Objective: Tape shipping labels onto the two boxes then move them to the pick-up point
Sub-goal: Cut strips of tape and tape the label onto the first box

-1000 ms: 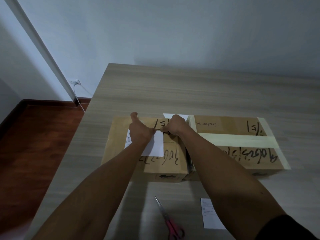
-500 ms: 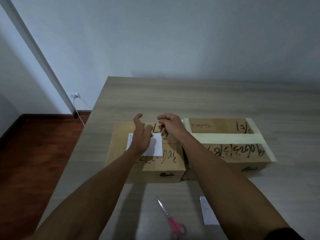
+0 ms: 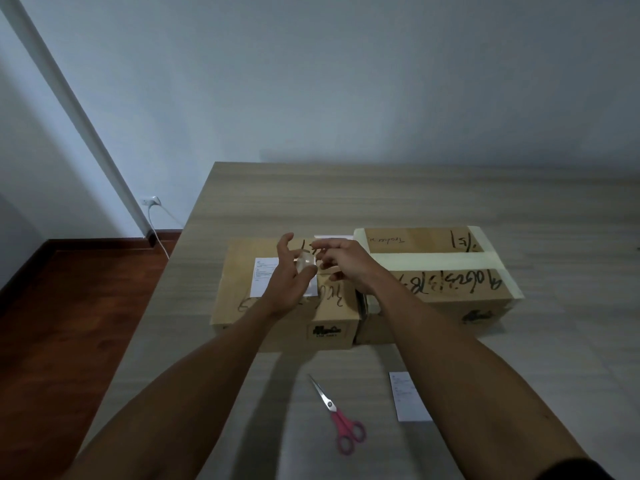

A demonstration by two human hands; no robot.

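Two boxes [image 3: 346, 306] side by side (long axes left-right).

forearms [image 3: 214, 368] bare | hands [image 3: 287, 282] bare | right sleeve [image 3: 571, 471] dark, near shoulder

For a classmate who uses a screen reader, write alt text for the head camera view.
Over the left box, the left hand holds a small roll of clear tape while the right hand pinches its loose end above a white shipping label. The right box stands alongside on the table; red-handled scissors and a second label lie nearer.
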